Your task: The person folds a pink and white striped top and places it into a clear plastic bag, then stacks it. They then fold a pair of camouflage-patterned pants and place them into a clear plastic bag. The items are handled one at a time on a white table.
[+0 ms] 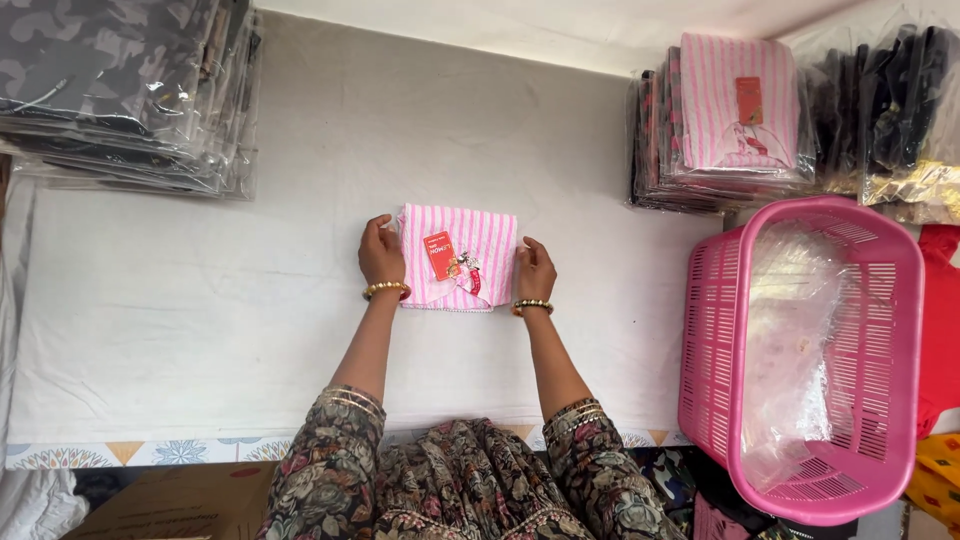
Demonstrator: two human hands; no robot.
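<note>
A folded pink-and-white striped garment lies flat on the white cloth-covered table, with a red tag and a small ornament on top. My left hand rests against its left edge, fingers curled on the fold. At the right edge, my right hand presses on the fabric. Both wrists wear gold bangles, and my sleeves are dark with a floral print.
A pink plastic basket with clear plastic bags inside stands at the right. Stacks of bagged garments sit at the back left and back right. A cardboard box is below the table's front edge.
</note>
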